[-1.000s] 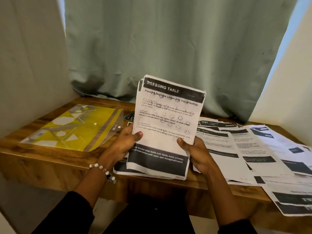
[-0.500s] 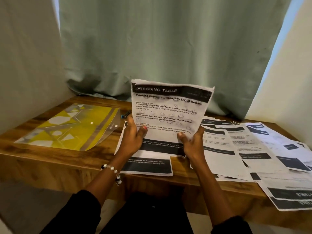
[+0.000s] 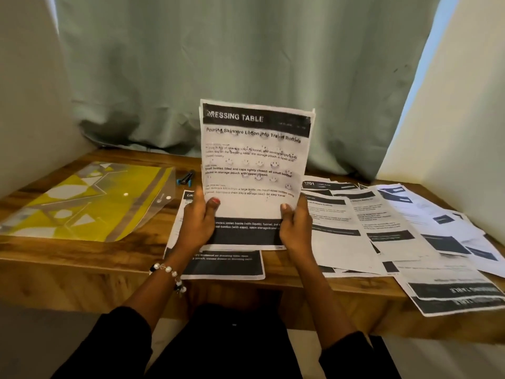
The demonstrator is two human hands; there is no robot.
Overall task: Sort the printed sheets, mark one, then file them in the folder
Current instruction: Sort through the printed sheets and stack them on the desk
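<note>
Two hands up over the table point(image 3: 82, 258), both clamped on one small stack of printed sheets point(image 3: 257, 165) held upright — left hand point(image 3: 198, 222) gripping the lower left edge, thumb across the front; right hand point(image 3: 296, 228) gripping the lower right edge, thumb likewise on the front. Top page headed "DRESSING TABLE", with at least one more sheet edge peeking out behind at the upper right; exact count in the stack not readable. Beaded bracelet point(image 3: 169, 272) on the left wrist.

Flat on the table just below the held stack: one sheet point(image 3: 226, 262) with a black band at its near end, partly hidden by the hands. To the right, a fanned spread of loose sheets point(image 3: 382, 228) — roughly six or seven overlapping, the nearest hanging past the table's front edge. To the left, well apart from the sheets, one yellow translucent folder point(image 3: 90, 203) lying flat, snap flap toward the middle. Between folder and held stack, near the back, one dark pen point(image 3: 185, 177) with a blue end. Grey-green curtain point(image 3: 246, 64) behind.
</note>
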